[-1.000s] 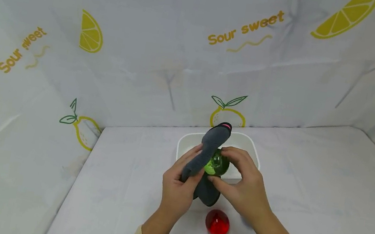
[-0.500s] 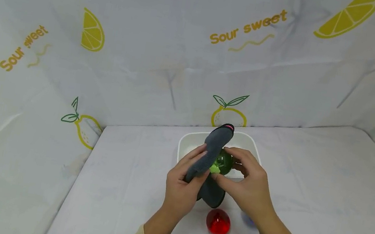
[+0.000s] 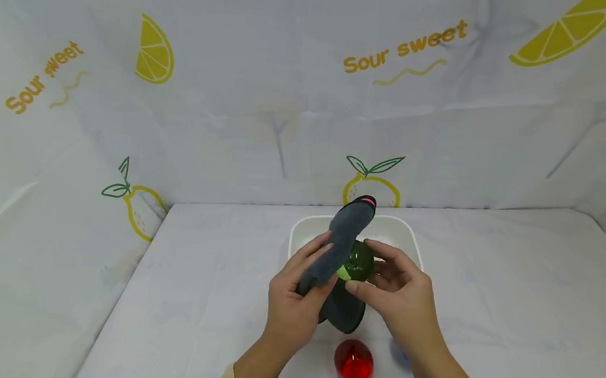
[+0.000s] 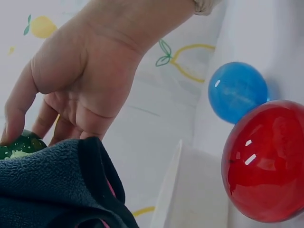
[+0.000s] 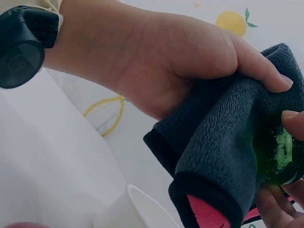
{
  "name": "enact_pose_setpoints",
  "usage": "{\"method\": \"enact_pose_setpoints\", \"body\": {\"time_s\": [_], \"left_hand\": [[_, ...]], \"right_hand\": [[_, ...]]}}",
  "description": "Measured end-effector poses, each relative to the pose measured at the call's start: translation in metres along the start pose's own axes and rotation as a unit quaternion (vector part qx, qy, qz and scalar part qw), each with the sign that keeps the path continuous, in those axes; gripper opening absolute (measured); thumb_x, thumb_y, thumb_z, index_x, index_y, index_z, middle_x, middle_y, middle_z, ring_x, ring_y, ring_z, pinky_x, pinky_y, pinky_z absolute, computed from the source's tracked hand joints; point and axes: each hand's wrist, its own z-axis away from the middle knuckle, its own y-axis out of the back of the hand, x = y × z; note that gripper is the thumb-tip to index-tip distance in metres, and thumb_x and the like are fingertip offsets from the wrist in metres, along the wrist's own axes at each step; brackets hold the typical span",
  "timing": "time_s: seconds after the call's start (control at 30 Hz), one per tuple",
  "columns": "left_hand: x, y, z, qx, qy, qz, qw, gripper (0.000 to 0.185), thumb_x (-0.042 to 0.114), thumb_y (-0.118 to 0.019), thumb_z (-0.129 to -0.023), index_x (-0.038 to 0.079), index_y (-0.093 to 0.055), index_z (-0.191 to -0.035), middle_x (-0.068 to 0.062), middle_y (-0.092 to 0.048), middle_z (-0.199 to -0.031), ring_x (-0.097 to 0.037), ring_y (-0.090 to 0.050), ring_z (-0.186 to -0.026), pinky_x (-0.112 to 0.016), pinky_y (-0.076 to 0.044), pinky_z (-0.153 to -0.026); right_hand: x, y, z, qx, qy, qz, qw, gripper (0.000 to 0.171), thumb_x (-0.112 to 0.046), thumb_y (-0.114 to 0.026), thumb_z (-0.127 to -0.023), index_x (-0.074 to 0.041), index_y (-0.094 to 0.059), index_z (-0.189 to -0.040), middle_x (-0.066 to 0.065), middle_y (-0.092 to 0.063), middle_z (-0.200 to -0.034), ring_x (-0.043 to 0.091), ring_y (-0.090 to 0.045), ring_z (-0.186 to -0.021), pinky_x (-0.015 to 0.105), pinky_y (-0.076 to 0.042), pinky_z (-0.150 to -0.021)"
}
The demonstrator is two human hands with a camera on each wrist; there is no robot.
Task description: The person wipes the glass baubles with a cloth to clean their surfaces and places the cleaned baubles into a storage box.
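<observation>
A folded dark grey cloth [image 3: 345, 232] with black edging and a pink underside hangs from my left hand [image 3: 294, 297], which grips it with thumb and fingers. Against the cloth's right side sits a glossy see-through green ball [image 3: 360, 263]. My right hand [image 3: 402, 291] pinches this ball between thumb and fingertips, while the cloth covers its left part. Plush folds of the cloth [image 5: 228, 133] wrap next to the green ball [image 5: 283, 152] in the right wrist view. Both hands are raised over the near side of a white tray [image 3: 295, 240].
Below the hands a clear red ball [image 3: 354, 361] lies on the white-covered table [image 3: 189, 303]. A blue ball [image 4: 237, 90] lies beside it, partly hidden by my right wrist in the head view. A lemon-print sheet [image 3: 249, 75] hangs behind the table.
The green ball has turned against the cloth, and its visible side looks darker now. My right fingers have shifted a little on it. The left hand keeps its grip on the cloth.
</observation>
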Motion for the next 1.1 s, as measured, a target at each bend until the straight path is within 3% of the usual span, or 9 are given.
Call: {"method": "enact_pose_setpoints", "body": {"time_s": [0.17,0.33,0.4,0.53,0.63,0.77,0.9,1.0,1.1], "left_hand": [[0.000,0.002,-0.002,0.010,0.018,0.030,0.9993,0.040,-0.002,-0.059,-0.095,0.004,-0.059,-0.135,-0.009,-0.057,-0.141,-0.027,-0.055,-0.130,-0.038,-0.047,-0.105],[0.000,0.004,-0.004,0.011,0.026,0.057,0.9980,0.041,-0.002,-0.057,-0.097,0.005,-0.057,-0.137,-0.011,-0.059,-0.138,-0.029,-0.055,-0.129,-0.038,-0.047,-0.105],[0.001,0.004,-0.005,0.012,0.038,0.064,0.9971,0.040,0.000,-0.056,-0.097,0.006,-0.058,-0.137,-0.011,-0.060,-0.137,-0.028,-0.056,-0.129,-0.038,-0.047,-0.105],[0.001,0.005,-0.004,0.013,0.063,0.073,0.9952,0.038,0.003,-0.057,-0.098,0.008,-0.059,-0.136,-0.008,-0.062,-0.135,-0.026,-0.058,-0.126,-0.036,-0.050,-0.102],[0.000,0.004,-0.004,0.012,0.057,0.071,0.9958,0.040,0.002,-0.057,-0.097,0.009,-0.059,-0.136,-0.008,-0.061,-0.137,-0.026,-0.057,-0.127,-0.037,-0.049,-0.102],[0.000,0.002,-0.004,0.010,0.031,0.058,0.9978,0.042,-0.001,-0.057,-0.096,0.006,-0.057,-0.138,-0.009,-0.057,-0.141,-0.028,-0.053,-0.131,-0.038,-0.046,-0.106],[0.001,0.001,-0.003,0.004,0.011,0.041,0.9991,0.042,-0.004,-0.059,-0.094,0.003,-0.058,-0.136,-0.010,-0.054,-0.144,-0.029,-0.052,-0.133,-0.038,-0.046,-0.106],[0.001,0.000,-0.002,-0.005,-0.003,0.028,0.9996,0.043,-0.006,-0.060,-0.093,0.001,-0.058,-0.135,-0.011,-0.051,-0.146,-0.030,-0.051,-0.134,-0.038,-0.048,-0.104],[0.000,-0.001,-0.001,-0.013,-0.012,0.024,0.9996,0.043,-0.007,-0.060,-0.093,0.001,-0.059,-0.135,-0.013,-0.049,-0.148,-0.031,-0.050,-0.135,-0.038,-0.049,-0.103]], "right_hand": [[0.000,-0.002,0.001,-0.018,0.077,-0.018,0.997,0.065,0.016,-0.077,-0.072,-0.002,-0.057,-0.131,0.010,-0.061,-0.130,0.015,-0.066,-0.107,0.023,-0.053,-0.092],[0.002,-0.003,0.000,-0.035,0.197,0.008,0.980,0.070,0.027,-0.075,-0.063,0.005,-0.058,-0.128,0.010,-0.059,-0.134,0.014,-0.060,-0.121,0.023,-0.050,-0.098],[0.004,-0.003,0.000,-0.034,0.253,0.042,0.966,0.065,0.024,-0.075,-0.065,0.005,-0.060,-0.124,0.011,-0.059,-0.135,0.015,-0.057,-0.126,0.023,-0.049,-0.099],[0.007,-0.006,-0.003,-0.009,0.365,0.121,0.923,0.034,-0.001,-0.071,-0.085,0.008,-0.062,-0.117,0.020,-0.059,-0.132,0.019,-0.055,-0.129,0.022,-0.047,-0.100],[0.009,-0.007,-0.004,0.012,0.394,0.165,0.904,0.034,-0.020,-0.062,-0.096,0.008,-0.061,-0.115,0.022,-0.060,-0.132,0.020,-0.056,-0.128,0.021,-0.046,-0.100],[0.011,-0.007,-0.003,0.034,0.359,0.183,0.915,0.042,-0.007,-0.073,-0.084,0.006,-0.057,-0.121,0.018,-0.060,-0.134,0.019,-0.056,-0.126,0.016,-0.045,-0.101],[0.008,-0.008,0.000,0.048,0.283,0.169,0.943,0.073,0.013,-0.083,-0.065,0.002,-0.054,-0.131,0.014,-0.061,-0.132,0.016,-0.058,-0.113,0.014,-0.047,-0.094],[0.005,-0.007,0.001,0.045,0.233,0.148,0.960,0.076,0.014,-0.084,-0.063,-0.002,-0.056,-0.132,0.013,-0.060,-0.130,0.012,-0.058,-0.109,0.014,-0.048,-0.091],[0.004,-0.006,0.001,0.040,0.210,0.117,0.970,0.074,0.016,-0.084,-0.063,-0.002,-0.057,-0.130,0.013,-0.060,-0.127,0.009,-0.060,-0.107,0.014,-0.050,-0.090]]}}
